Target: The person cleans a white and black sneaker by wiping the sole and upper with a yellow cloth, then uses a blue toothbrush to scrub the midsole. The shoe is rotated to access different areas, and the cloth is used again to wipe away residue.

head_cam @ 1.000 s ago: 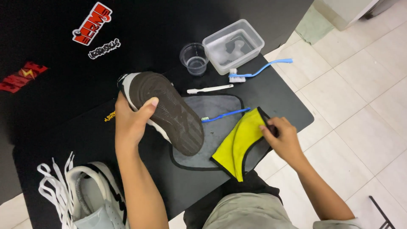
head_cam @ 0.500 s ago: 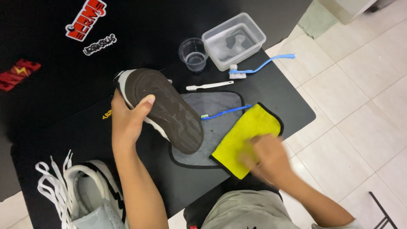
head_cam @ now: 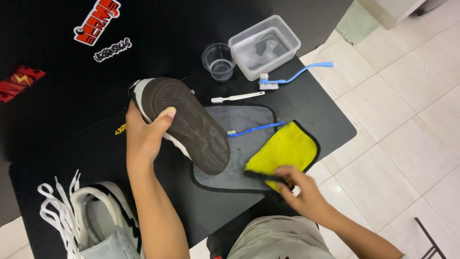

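Your left hand has its grip wrapped around a shoe, thumb pressed on the dark sole, holding it sole-up and tilted above the counter. The toe end hangs over a grey mat edged in black. Your right hand pinches the near edge of a yellow cloth, fingers closed on its black-trimmed hem at the counter's front edge; the cloth lies partly on the mat, its near corner lifted in your grip.

Just beyond the cloth a small blue toothbrush rests across the mat, bristles toward the shoe. Farther out lie a white toothbrush and a larger blue-handled brush with white bristles, then a clear plastic cup and a clear rectangular tub holding cloudy water. At your near left sits a second shoe, white and grey, with loose white laces beside it.

By the look of it, the brushes are set down and the cloth is only just taken up: the sole appears not yet wiped, and the second shoe remains unlaced.
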